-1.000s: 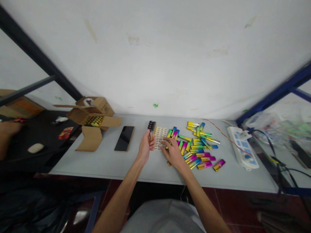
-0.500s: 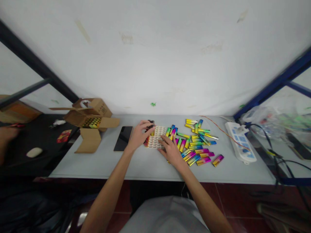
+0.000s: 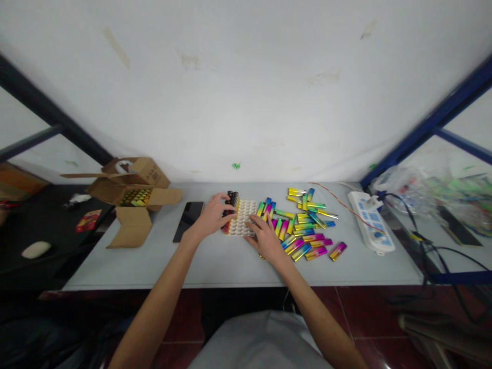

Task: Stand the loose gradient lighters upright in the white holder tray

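Observation:
A white tray with rows of slots (image 3: 243, 218) lies on the grey table. Black-topped lighters (image 3: 232, 197) stand in its left part. Over them is my left hand (image 3: 213, 217), its fingers bent around the lighters' tops; whether it grips one is too small to tell. My right hand (image 3: 266, 239) rests at the tray's right edge, fingers spread, nothing held in it. Just right of it lie several shiny lighters (image 3: 298, 245) in yellow, pink, blue and green, loosely heaped.
An open cardboard box (image 3: 132, 225) with more lighters stands at the left, near a black phone (image 3: 188, 221). A white power strip (image 3: 371, 223) with cables lies at the right. A white mouse (image 3: 36, 249) sits on the dark table at far left.
The whole view has shifted, so the table's things appear further left. My left hand has moved slightly toward the tray's left side, showing more black tops. My right hand stays at the tray.

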`<state>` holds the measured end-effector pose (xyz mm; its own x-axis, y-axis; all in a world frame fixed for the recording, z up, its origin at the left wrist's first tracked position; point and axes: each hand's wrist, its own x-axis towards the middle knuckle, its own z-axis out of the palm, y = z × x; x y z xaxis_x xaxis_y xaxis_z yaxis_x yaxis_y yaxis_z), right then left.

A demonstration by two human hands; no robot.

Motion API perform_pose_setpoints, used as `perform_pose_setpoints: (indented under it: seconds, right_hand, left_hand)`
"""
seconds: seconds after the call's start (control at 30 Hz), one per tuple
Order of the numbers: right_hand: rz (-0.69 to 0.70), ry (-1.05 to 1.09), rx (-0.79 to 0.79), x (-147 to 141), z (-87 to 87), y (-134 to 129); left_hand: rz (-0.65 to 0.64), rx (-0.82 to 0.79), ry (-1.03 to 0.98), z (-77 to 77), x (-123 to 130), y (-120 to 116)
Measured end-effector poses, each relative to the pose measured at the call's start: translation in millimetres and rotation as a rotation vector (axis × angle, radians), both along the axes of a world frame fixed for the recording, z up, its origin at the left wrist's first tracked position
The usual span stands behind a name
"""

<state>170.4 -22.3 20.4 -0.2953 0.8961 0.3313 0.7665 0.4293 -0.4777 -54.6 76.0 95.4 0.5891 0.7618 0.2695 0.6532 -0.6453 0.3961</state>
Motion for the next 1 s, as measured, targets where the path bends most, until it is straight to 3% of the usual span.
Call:
perform_pose_setpoints:
  seconds: [0.3, 0.43, 0.57, 0.7, 0.8, 0.9, 1.0]
  right_hand:
    - [-0.015, 0.005, -0.032, 0, 6.6, 0]
    - [-0.008, 0.011, -0.024, -3, 8.8, 0]
    - [-0.003, 0.099, 0.099, 9, 11.7, -2]
    - [-0.232, 0.216, 0.191, 68, 18.6, 12]
    - [-0.413, 0.11, 0.157, 132, 30.0, 42]
    - [-0.44, -0.249, -0.084, 181, 43.5, 82]
    - [-0.375, -0.352, -0.211, 202, 50.8, 118]
  left_hand:
    - [0.063, 0.066, -0.016, -11.6, 7, -6]
    - [0.103, -0.006, -0.061, -13.7, 9, -9]
    - [0.166, -0.077, -0.175, -10.2, 9, -14]
    - [0.319, -0.111, -0.375, -5.6, 7, -30]
    - [0.376, -0.053, -0.463, 1.4, 8, -48]
    - [0.41, 0.068, -0.52, 12.2, 16, -64]
    - [0.411, 0.148, -0.561, 23.1, 31, -79]
